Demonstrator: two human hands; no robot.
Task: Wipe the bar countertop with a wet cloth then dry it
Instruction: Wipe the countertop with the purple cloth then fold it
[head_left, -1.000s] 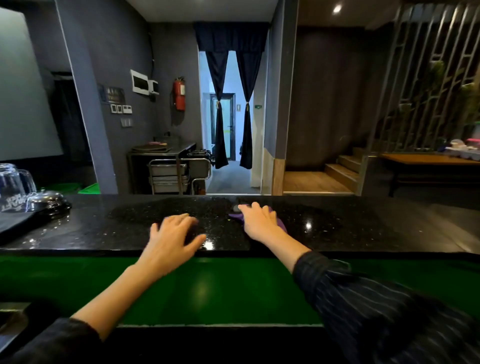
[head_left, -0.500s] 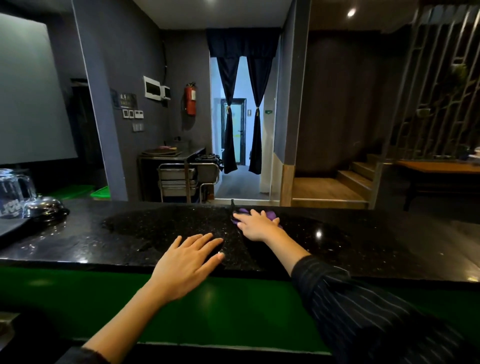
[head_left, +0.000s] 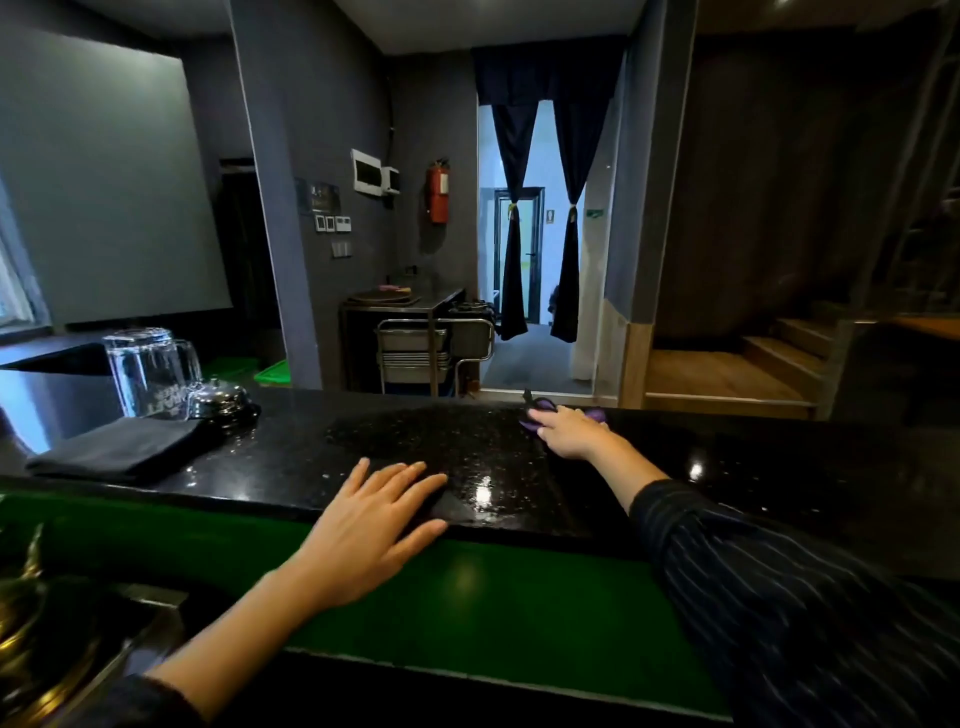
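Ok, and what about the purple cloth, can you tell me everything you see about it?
The purple cloth is small, soft-looking and bunched up. It lies on the black speckled countertop, near its far edge. The right hand rests on top and hides most of it, so only purple bits peek out on either side of the fingers, plus a dark corner sticking up at the back. Nothing else touches it.
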